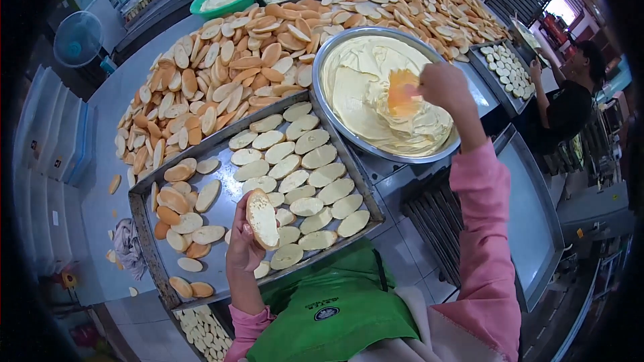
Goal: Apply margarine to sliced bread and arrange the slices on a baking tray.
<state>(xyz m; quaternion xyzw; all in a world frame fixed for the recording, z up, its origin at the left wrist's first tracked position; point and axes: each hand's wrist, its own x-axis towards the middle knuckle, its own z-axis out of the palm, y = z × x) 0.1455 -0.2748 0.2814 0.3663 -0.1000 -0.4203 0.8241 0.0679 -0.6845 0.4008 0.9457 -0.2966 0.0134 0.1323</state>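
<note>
My left hand (243,245) is closed around an oval bread slice (263,220), held tilted over the metal tray (221,139), its pale cut face showing. My right hand (445,85) grips an orange scraper (402,94), its blade in the pale yellow cream (355,70). That cream fills a wide steel bowl (319,97) at the tray's upper right. In the tray's right part, cream-coated slices (318,157) lie in rows. Plain slices (173,201) are loosely heaped in its left part, some cut side up, others crust up.
A large heap of bread slices (235,60) covers the table behind the tray. A green basin (201,10) of cream and another filled tray stand at the far side. On the right, a co-worker (570,97) stands by a tray of slices (510,70). A crumpled cloth (129,247) lies left.
</note>
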